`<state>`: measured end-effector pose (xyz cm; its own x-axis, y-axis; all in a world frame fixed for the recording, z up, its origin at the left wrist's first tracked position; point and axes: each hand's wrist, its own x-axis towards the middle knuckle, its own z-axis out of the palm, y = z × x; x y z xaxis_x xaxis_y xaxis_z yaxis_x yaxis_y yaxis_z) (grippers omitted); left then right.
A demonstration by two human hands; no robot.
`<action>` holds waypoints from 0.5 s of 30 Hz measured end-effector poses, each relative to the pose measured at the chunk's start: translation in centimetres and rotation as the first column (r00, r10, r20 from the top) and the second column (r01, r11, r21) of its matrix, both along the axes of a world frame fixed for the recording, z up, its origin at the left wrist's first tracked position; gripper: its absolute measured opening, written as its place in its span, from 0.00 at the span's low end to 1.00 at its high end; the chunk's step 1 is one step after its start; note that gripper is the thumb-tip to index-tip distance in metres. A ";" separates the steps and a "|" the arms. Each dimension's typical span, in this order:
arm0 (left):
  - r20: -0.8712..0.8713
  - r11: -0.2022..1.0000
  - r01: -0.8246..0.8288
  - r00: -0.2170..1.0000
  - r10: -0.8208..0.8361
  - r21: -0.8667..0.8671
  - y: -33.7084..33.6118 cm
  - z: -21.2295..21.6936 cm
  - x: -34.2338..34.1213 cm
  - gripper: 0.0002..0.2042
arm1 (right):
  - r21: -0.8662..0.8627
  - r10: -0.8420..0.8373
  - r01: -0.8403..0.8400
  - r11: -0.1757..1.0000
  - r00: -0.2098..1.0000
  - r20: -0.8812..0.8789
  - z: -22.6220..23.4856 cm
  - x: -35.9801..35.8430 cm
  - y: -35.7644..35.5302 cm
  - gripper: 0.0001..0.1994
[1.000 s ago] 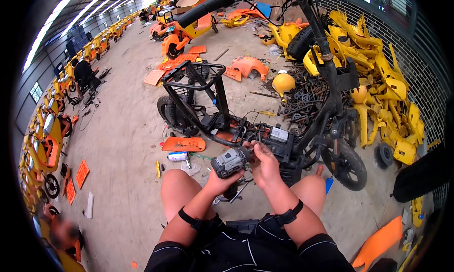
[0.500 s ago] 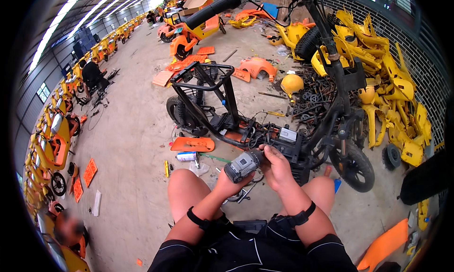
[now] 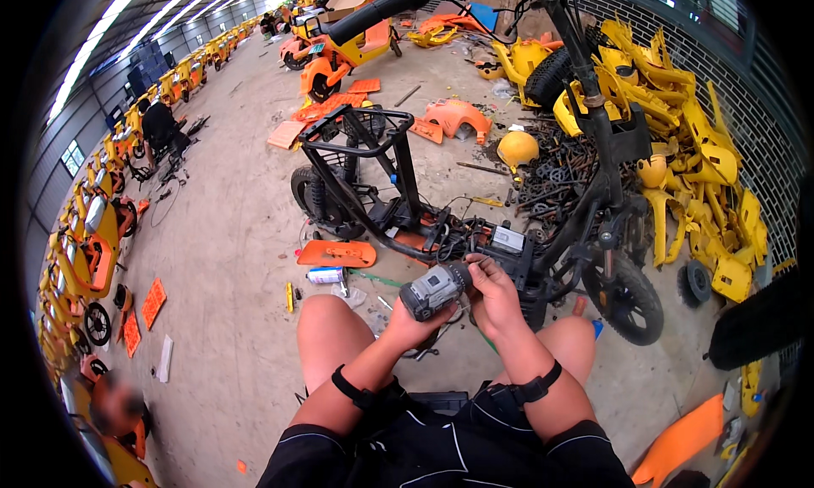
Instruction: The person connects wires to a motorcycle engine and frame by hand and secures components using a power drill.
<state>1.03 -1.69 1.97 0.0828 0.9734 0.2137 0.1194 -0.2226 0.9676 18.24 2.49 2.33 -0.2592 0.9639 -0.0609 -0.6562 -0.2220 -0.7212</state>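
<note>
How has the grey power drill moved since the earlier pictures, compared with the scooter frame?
Cannot tell. The grey power drill stays in the left hand, its nose just below the grey box on the scooter frame; only the camera seems to shift.

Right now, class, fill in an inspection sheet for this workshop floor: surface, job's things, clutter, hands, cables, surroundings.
Surface: bare concrete floor, dusty and littered.
Job's things: grey power driver held before a stripped black scooter frame.
Clutter: orange panel, small can, yellow helmet, heap of yellow body parts, dark scrap metal pile.
Hands: left hand grips the driver's handle; right hand is at its nose end.
Cables: loose wires on the frame's deck.
Surroundings: rows of orange scooters along the left; a person in black working further off.
</note>
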 end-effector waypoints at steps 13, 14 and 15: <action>0.200 0.998 -0.024 0.979 0.035 -0.059 0.7 -0.8 2.3 0.20 | -0.011 -0.220 0.220 0.975 0.968 -0.121 0.2 0.0 1.4 0.20; 0.206 0.998 -0.031 0.978 0.042 -0.059 0.7 -0.8 2.4 0.20 | -0.011 -0.228 0.228 0.974 0.966 -0.119 0.2 -0.1 1.4 0.21; 0.214 0.998 -0.036 0.976 0.048 -0.059 0.8 -0.8 2.6 0.20 | -0.012 -0.237 0.237 0.971 0.964 -0.117 0.2 0.0 1.4 0.22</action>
<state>3.60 -0.92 1.17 -0.0002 0.9858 0.1682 -0.0845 -0.1676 0.9822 18.20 3.89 2.50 -0.0283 0.9987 -0.0413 -0.7692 -0.0482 -0.6372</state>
